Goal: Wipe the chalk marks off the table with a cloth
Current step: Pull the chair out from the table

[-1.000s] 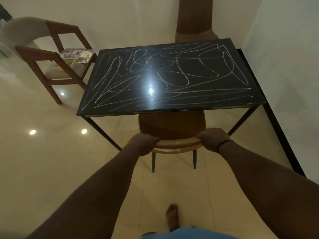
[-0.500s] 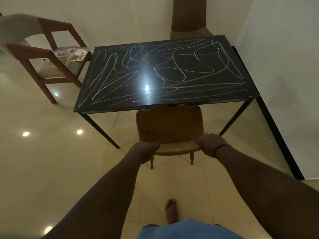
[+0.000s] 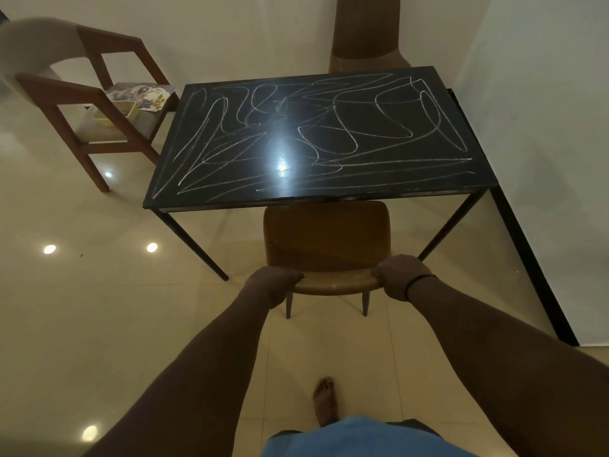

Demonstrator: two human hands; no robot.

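**Chair drawn back from the chalk-marked bench**

Pulled further out since a second ago, the tan wooden chair with dark metal legs (image 3: 326, 245) now shows most of its seat clear of the black rectangular bench on thin black legs (image 3: 230, 189), where before the seat sat largely under the near edge. Both hands have stayed on the chair's curved backrest: the left hand (image 3: 273, 283) has its grip curled over the backrest's left end, and the right hand (image 3: 400, 275), with a dark band at the wrist, has its grip curled over the right end.

White looping chalk marks (image 3: 329, 136) cover nearly all of the bench's top, with a bright lamp reflection near its middle. Left of the bench stands a reddish-brown wooden armchair (image 3: 99, 127) carrying a floral-patterned piece, possibly cloth or paper, beside a pale yellow container (image 3: 127, 108). Behind the bench a second tan chair (image 3: 365, 31) faces it. A bare foot (image 3: 326, 402) rests on the glossy cream floor tiles (image 3: 99, 308) behind the pulled chair.
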